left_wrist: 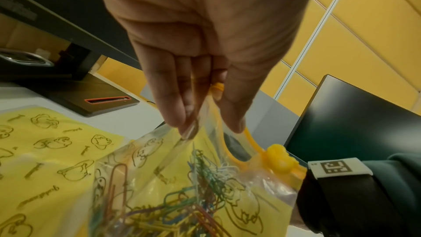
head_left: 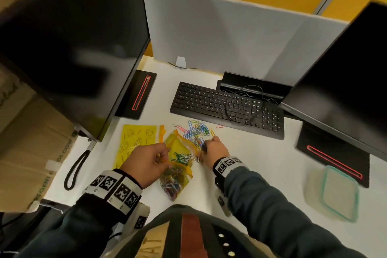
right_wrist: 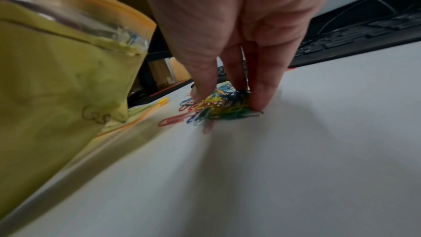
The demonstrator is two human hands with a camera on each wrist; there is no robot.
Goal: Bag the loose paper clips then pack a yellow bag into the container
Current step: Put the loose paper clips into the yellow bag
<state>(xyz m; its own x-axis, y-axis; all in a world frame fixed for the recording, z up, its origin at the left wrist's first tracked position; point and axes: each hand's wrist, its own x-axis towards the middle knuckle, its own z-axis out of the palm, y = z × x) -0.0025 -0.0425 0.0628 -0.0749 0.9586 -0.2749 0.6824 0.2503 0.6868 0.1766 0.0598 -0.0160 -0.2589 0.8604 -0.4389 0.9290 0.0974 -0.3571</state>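
Your left hand pinches the part-filled yellow bag open, right hand fingers grasping loose paper clips; container unpacked.

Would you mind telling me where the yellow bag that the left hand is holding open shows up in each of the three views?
Head: the held yellow bag is at centre, between the left hand and the right hand.
Left wrist: lower centre, hanging from the fingers, clips inside.
Right wrist: fills the left side.
Shared landmark: the bag's orange zip strip.
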